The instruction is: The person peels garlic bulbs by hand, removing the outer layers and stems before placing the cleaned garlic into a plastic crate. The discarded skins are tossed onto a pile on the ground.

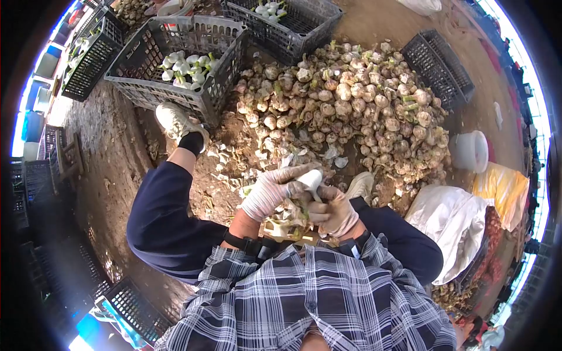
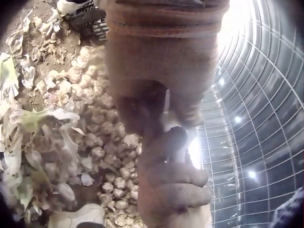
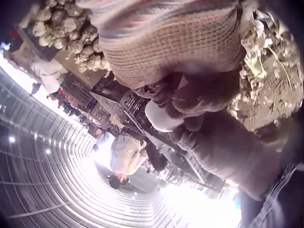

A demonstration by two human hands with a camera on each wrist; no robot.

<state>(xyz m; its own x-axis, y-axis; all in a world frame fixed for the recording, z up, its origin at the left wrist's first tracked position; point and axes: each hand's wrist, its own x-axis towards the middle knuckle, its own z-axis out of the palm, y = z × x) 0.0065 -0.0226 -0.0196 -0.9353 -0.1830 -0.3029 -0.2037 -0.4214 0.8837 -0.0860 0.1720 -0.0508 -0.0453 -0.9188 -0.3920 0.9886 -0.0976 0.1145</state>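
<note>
Held bulb [image 1: 311, 178]: smooth, white
Garlic heap [image 1: 363, 105]: rough, papery skins
Gloves [image 3: 166, 42]: ribbed knit cloth, matt
Far left crate [image 1: 212, 105]: black plastic
Right bucket [image 1: 468, 151]: smooth white plastic
Shirt [image 1: 345, 286]: matt woven cloth
Ground [image 1: 111, 175]: rough

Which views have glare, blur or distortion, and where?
Head: fisheye bend, black corners, rim glare; garlic pile fairly sharp. Left wrist: glare at upper right, peelings soft. Right wrist: bottom blown out right of centre, wall lines curved.
</note>
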